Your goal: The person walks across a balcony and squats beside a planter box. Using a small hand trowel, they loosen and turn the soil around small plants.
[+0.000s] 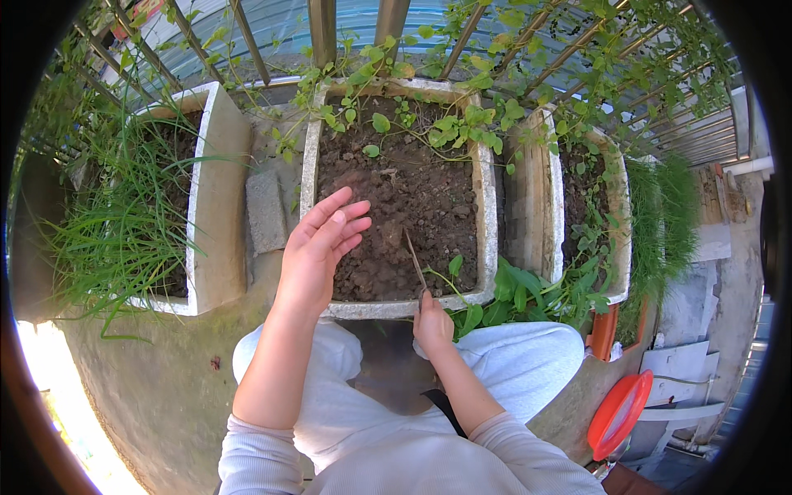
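Note:
Before me stands a white foam planter box (487, 204) filled with loose brown soil (427, 198). Over the left part of the soil is my left hand (325, 238), its fingers spread a little and nothing in them. At the near rim, my right hand (433, 325) grips a thin, pointed tool, perhaps a knife (416, 260). Its tip points away from me and rests at or just above the soil near the middle; contact is hard to judge. Leafy vines (458, 127) trail over the box's far end.
A foam box of long grassy leaves (124, 235) stands left, a concrete block (266, 210) beside it. More foam boxes (550, 185) stand right, with broad green leaves (520, 291) near my knee. Metal railings (390, 31) run behind. A red basin (619, 414) sits lower right.

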Demonstrator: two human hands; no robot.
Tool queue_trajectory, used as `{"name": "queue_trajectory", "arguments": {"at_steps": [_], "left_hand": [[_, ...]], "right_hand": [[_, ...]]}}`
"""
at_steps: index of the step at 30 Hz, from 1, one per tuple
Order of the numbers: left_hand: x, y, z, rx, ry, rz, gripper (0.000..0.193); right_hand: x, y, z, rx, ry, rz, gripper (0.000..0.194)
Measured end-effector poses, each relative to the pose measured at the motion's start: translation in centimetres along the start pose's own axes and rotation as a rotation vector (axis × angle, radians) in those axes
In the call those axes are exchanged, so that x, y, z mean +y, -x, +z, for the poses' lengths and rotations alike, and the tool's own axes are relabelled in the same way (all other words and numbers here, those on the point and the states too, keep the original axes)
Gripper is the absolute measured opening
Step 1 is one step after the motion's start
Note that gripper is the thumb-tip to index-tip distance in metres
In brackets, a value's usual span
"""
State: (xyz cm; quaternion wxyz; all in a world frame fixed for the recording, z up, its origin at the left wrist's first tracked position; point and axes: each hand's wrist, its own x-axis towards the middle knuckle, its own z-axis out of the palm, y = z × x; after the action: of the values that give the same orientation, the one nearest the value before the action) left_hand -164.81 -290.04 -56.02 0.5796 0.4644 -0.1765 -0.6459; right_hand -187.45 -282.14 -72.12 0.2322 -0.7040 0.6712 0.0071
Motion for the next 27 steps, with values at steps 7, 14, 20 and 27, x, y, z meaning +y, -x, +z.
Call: {"name": "queue_trajectory", "arguments": {"at_steps": [7,14,20,27], "left_hand": [[0.0,-0.2,-0.3,0.012,-0.023,0.003,0.042],[-0.3,-0.7,-0.2,0.017,-0.030,-0.018,0.040],[-0.6,-0.7,-0.1,0.030,-0.058,-0.046,0.041],[-1.6,-0.3,-0.3,0.070,-0.095,-0.097,0.040]], "right_hand": [[1.6,0.5,-5.9,-0.125,0.033,-0.039,0.047],[4.2,-1.9,-4.3,-0.419,-0.954,0.466,0.040],[4.0,-1.4,-2.7,-0.327,-1.189,0.621,0.037],[1.6,-3.6,-1.7,-0.230,-1.189,0.679,0.031]]}}
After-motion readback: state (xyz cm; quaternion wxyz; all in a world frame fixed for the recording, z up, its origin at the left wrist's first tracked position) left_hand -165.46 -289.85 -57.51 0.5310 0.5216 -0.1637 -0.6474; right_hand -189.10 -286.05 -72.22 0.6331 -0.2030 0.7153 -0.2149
